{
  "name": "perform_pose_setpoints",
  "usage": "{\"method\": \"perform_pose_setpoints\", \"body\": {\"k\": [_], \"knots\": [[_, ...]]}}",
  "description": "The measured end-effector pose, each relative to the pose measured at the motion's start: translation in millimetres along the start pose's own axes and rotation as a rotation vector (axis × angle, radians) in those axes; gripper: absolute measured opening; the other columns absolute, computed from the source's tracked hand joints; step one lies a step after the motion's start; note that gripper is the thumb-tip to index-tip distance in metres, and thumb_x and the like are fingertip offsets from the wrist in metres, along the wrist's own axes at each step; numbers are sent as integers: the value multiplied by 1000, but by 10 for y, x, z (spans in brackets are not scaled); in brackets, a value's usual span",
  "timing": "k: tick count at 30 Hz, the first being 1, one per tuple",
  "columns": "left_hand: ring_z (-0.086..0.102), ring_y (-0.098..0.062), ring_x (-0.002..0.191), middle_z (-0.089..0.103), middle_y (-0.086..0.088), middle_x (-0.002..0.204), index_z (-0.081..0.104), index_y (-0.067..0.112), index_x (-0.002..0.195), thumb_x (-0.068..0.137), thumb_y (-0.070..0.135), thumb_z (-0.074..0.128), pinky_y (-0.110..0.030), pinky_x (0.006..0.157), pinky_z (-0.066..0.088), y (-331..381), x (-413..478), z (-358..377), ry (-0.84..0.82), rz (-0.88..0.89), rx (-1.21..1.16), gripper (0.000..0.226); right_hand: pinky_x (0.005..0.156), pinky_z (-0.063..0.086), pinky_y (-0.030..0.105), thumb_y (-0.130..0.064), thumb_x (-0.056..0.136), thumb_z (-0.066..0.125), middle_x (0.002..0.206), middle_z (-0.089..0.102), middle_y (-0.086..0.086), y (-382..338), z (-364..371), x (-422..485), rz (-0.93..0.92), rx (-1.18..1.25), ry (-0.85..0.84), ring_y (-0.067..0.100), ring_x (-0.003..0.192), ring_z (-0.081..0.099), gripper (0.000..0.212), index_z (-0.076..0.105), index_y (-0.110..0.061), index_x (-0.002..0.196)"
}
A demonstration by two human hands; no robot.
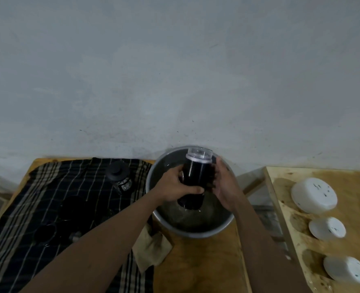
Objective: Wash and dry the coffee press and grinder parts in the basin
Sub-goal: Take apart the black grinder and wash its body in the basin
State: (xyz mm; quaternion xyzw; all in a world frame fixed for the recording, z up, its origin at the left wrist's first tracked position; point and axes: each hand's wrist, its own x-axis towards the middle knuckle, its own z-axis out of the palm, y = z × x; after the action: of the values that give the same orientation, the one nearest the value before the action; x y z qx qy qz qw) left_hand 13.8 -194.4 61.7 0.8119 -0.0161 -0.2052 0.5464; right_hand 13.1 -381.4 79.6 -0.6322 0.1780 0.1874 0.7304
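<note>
**Grinder held over basin, both hands engaged**

We record the grinder [197, 174], a dark cylinder with a clear lid [199, 154], held tilted above the metal basin [198, 232], lid end towards the wall. The left hand [174, 188] grips the lower body, fingers [192, 190] wrapped round it. The right hand [225, 182] cups the grinder's right side, and its fingers curl behind the body, largely hidden. The basin stands on the wooden bench [200, 267], against the wall. To its left, the coffee press [120, 176] stands on a dark striped cloth [48, 197]. A beige rag [151, 250] lies just beside the basin. Three white bowls [314, 195] sit upturned on a second bench [354, 178] to the right.
</note>
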Motion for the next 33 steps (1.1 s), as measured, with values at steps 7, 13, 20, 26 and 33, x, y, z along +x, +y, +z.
{"method": "perform_pose_setpoints", "body": {"k": [7,13,20,26,33], "knots": [[71,-23,86,75,-6,99,68,16,110,73,75,70,-34,73,60,340,-51,-35,-161,-493,-199,70,91,59,48,-52,95,61,108,76,13,109,31,3,295,-47,-9,33,105,71,50,68,-10,121],[57,-19,62,69,-6,75,67,17,89,83,80,50,-32,73,42,355,53,-181,-218,-656,-103,66,84,57,58,-52,95,59,121,64,18,167,73,-17,412,63,-28,42,104,66,42,64,-14,113],[55,-15,50,68,-5,63,65,15,85,82,82,48,-26,60,40,326,110,-221,-265,-685,-75,70,84,57,58,-54,92,61,116,67,18,201,72,-20,404,41,-27,44,103,69,48,64,-12,114],[52,-14,49,67,-6,64,64,14,83,82,82,47,-25,58,38,321,91,-228,-290,-687,-86,70,90,55,59,-56,91,61,119,66,19,249,64,-9,398,41,-20,48,115,63,52,63,-12,118],[62,-11,88,66,4,103,58,20,115,87,68,62,-28,73,51,261,0,-158,-197,-345,4,56,95,56,54,-47,97,60,117,71,18,153,40,-49,280,-2,-23,40,108,67,40,68,-15,120]]}}
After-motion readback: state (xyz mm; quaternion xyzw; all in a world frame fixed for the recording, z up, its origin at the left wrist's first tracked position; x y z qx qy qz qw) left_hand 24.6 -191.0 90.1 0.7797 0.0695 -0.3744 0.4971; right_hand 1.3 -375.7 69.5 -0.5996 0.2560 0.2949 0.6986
